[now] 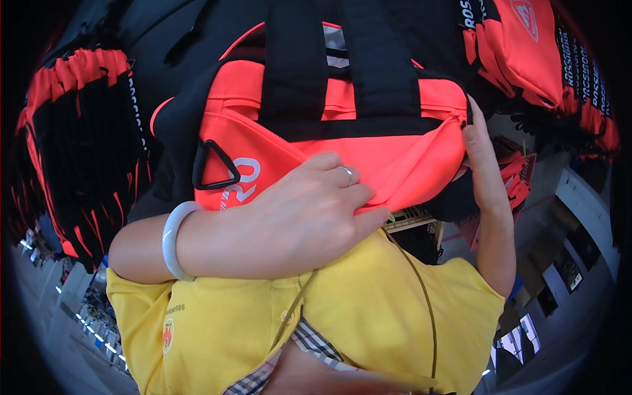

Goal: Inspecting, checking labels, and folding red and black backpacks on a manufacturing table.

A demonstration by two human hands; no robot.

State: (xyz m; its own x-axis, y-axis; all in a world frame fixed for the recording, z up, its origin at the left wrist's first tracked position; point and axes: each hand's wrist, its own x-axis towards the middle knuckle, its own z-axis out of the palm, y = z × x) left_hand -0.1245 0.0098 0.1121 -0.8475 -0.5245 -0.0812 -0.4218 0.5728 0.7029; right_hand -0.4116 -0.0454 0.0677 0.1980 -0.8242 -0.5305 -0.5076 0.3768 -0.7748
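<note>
In front of me is a bright orange-red and black bag [408,168] with two wide black straps [294,72] hanging over its front. The front pocket's zipper [266,131] is undone and its flap sags. My left hand [316,207], wearing a ring and a pale bangle [172,240] on the wrist, lies across the lower front with its fingers curled on the pocket fabric. At the bag's right edge my right hand [484,155] grips the side, thumb in front, other fingers hidden behind. A black triangular ring [214,166] sits on the left of the front.
Several similar bags hang in a packed row at left [72,151]. More red-and-black bags [517,52] are at upper right. Black fabric [148,39] lies behind the bag. A wooden slatted piece [411,220] shows below its right side.
</note>
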